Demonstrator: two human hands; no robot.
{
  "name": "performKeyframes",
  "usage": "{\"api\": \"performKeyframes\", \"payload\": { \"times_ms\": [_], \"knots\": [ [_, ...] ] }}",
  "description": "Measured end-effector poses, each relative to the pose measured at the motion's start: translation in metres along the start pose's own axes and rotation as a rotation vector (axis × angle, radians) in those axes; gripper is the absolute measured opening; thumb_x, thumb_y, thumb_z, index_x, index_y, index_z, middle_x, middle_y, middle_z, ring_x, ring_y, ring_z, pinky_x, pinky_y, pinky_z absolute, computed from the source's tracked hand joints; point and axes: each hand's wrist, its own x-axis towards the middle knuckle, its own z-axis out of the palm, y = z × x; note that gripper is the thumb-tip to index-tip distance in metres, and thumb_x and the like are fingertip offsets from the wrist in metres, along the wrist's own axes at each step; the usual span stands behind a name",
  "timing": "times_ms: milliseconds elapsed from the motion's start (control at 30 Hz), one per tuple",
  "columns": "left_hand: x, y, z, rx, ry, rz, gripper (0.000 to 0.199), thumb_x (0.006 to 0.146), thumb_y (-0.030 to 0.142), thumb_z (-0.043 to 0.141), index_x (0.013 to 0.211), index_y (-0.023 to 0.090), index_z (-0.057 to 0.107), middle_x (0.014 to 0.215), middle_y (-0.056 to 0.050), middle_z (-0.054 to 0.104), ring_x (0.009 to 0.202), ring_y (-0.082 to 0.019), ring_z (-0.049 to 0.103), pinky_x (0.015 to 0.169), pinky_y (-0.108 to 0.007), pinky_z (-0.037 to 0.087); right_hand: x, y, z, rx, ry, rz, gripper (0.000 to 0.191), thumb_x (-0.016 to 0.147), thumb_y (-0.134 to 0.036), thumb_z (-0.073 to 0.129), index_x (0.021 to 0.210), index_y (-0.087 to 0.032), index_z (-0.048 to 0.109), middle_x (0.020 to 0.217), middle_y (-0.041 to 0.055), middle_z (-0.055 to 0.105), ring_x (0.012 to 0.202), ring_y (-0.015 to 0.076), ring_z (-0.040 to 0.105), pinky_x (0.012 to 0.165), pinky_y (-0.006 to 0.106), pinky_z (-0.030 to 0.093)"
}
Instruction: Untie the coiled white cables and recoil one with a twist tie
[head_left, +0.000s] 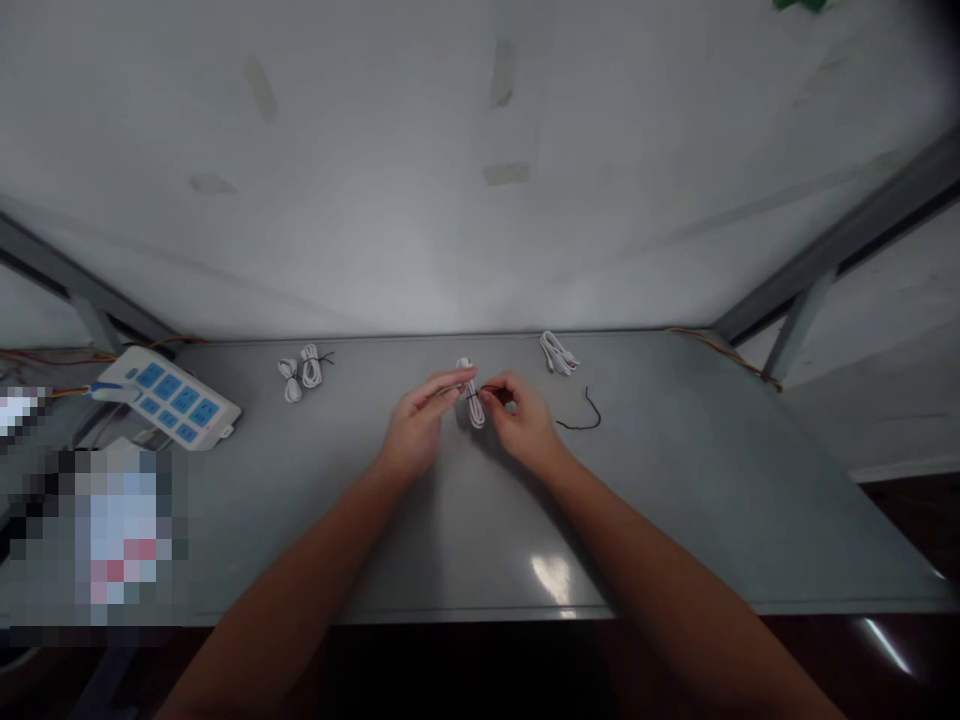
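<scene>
A folded white cable (475,408) with a dark tie around its middle is between my two hands, over the grey table. My left hand (426,415) is at its upper left, fingers together on the cable's upper end. On the right, my right hand (517,410) pinches the dark tie beside the bundle. Another folded white cable (558,354) lies behind my right hand, with no dark tie visible on it. A loose black tie (589,420) lies curved to the right of that hand. Two tied white cable bundles (301,373) rest side by side at the left.
A white power strip (180,398) with blue sockets lies on the table (675,500) at the left. Pixelated areas hide what is in front of it. A pale wall (420,230) rises behind the table, and metal frame bars slope along both sides.
</scene>
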Motion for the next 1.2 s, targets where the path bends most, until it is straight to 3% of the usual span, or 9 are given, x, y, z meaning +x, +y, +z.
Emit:
{"api": "performKeyframes", "payload": {
  "times_ms": [167, 300, 367, 467, 633, 867, 1000, 1100, 1200],
  "knots": [
    [-0.003, 0.001, -0.001, 0.189, -0.17, 0.05, 0.035, 0.096, 0.041, 0.066, 0.127, 0.027, 0.073, 0.14, -0.01, 0.066, 0.139, -0.026, 0.055, 0.12, -0.044, 0.036, 0.002, 0.004, 0.0, 0.216, -0.062, 0.096, 0.023, 0.085, -0.046, 0.069, 0.084, -0.024, 0.064, 0.077, 0.0018, 0.065, 0.072, 0.0185, 0.058, 0.071, 0.034, 0.048],
    [-0.004, 0.002, 0.004, 0.56, -0.226, 0.219, 0.063, 0.081, 0.042, 0.085, 0.138, 0.027, 0.064, 0.149, -0.013, 0.059, 0.142, -0.032, 0.05, 0.122, -0.05, 0.033, 0.004, 0.003, -0.004, 0.384, -0.083, 0.167, 0.028, 0.082, -0.05, 0.074, 0.086, -0.023, 0.066, 0.075, 0.0002, 0.063, 0.07, 0.0169, 0.057, 0.07, 0.033, 0.048],
    [-0.004, 0.0, 0.004, 0.682, -0.205, 0.292, 0.057, 0.085, 0.038, 0.081, 0.138, 0.028, 0.064, 0.147, -0.012, 0.062, 0.138, -0.031, 0.052, 0.12, -0.051, 0.034, 0.004, 0.0, -0.005, 0.414, -0.092, 0.175, 0.031, 0.08, -0.052, 0.076, 0.085, -0.024, 0.066, 0.076, 0.0005, 0.063, 0.07, 0.017, 0.057, 0.071, 0.033, 0.049],
    [-0.005, -0.004, 0.004, 0.753, -0.138, 0.307, 0.033, 0.097, 0.034, 0.066, 0.129, 0.027, 0.068, 0.133, -0.01, 0.07, 0.126, -0.028, 0.06, 0.114, -0.047, 0.041, 0.004, -0.004, -0.004, 0.406, -0.123, 0.172, 0.033, 0.079, -0.055, 0.076, 0.084, -0.024, 0.065, 0.077, 0.0015, 0.065, 0.07, 0.0174, 0.058, 0.071, 0.034, 0.049],
    [-0.007, -0.006, 0.006, 0.636, -0.026, 0.087, 0.025, 0.099, 0.042, 0.06, 0.113, 0.023, 0.07, 0.105, -0.008, 0.075, 0.096, -0.024, 0.07, 0.087, -0.036, 0.051, 0.004, -0.004, -0.004, 0.266, -0.095, 0.088, 0.028, 0.083, -0.05, 0.071, 0.081, -0.024, 0.063, 0.076, 0.002, 0.063, 0.071, 0.018, 0.057, 0.071, 0.034, 0.047],
    [0.0, -0.007, 0.008, 0.065, -0.006, -0.271, 0.033, 0.087, 0.047, 0.076, 0.1, 0.017, 0.069, 0.081, -0.002, 0.071, 0.07, -0.014, 0.065, 0.065, -0.024, 0.051, -0.001, -0.012, -0.007, -0.001, -0.059, -0.125, 0.016, 0.093, -0.034, 0.06, 0.08, -0.025, 0.059, 0.08, 0.0031, 0.059, 0.077, 0.0204, 0.057, 0.074, 0.036, 0.047],
    [0.002, 0.003, 0.01, -0.203, -0.034, -0.539, 0.025, 0.088, 0.038, 0.076, 0.087, 0.014, 0.07, 0.074, -0.003, 0.069, 0.061, -0.011, 0.062, 0.058, -0.022, 0.053, -0.004, -0.016, -0.008, -0.088, -0.074, -0.254, 0.014, 0.094, -0.025, 0.056, 0.081, -0.024, 0.057, 0.081, 0.0032, 0.057, 0.078, 0.0205, 0.054, 0.072, 0.036, 0.044],
    [0.004, 0.014, 0.009, -0.326, -0.012, -0.745, 0.016, 0.093, 0.024, 0.067, 0.082, 0.013, 0.071, 0.068, -0.003, 0.066, 0.052, -0.009, 0.058, 0.047, -0.018, 0.047, -0.005, -0.017, -0.007, -0.097, -0.093, -0.27, 0.013, 0.096, -0.025, 0.055, 0.082, -0.025, 0.055, 0.084, 0.0038, 0.057, 0.08, 0.0212, 0.055, 0.074, 0.036, 0.044],
    [0.006, 0.018, 0.006, -0.404, 0.009, -0.826, 0.015, 0.096, 0.02, 0.061, 0.088, 0.013, 0.071, 0.066, -0.003, 0.065, 0.049, -0.008, 0.057, 0.042, -0.016, 0.043, -0.005, -0.013, -0.006, -0.106, -0.086, -0.263, 0.013, 0.096, -0.028, 0.054, 0.084, -0.025, 0.054, 0.085, 0.0042, 0.058, 0.081, 0.0216, 0.055, 0.075, 0.036, 0.045]
  ]
}}
